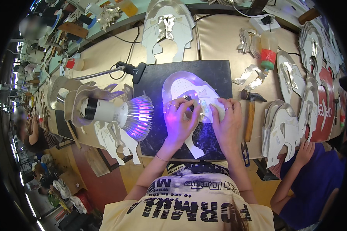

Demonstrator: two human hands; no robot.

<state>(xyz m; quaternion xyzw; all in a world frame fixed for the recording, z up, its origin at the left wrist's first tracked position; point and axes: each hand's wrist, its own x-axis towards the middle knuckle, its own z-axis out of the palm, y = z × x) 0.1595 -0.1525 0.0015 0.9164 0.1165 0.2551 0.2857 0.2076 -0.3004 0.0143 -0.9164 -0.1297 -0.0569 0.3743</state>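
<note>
Both hands work on a white shoe upper (185, 90) that lies on a dark slab (216, 73) at the middle of the bench (104, 54). The left hand (178, 119) rests on the upper's lower left part, its fingers curled and pressing down on the material, a ring on one finger. The right hand (227, 119) lies just beside it on the lower right part, its fingers bent over a small pale piece (208, 106) set on the upper; whether it pinches that piece or only presses it cannot be told. The two hands nearly touch at the thumbs.

A lamp (119, 115) on a flexible neck lies to the left of the slab and casts violet light across the upper and the left hand. A hammer (251, 111) with a wooden handle lies just right of the slab, near the right hand. A stack of white cut pieces (279, 123) sits further right, and another person's hand (304, 152) touches its lower edge. A bottle (269, 52) with a red and green band stands near the slab's upper right corner.
</note>
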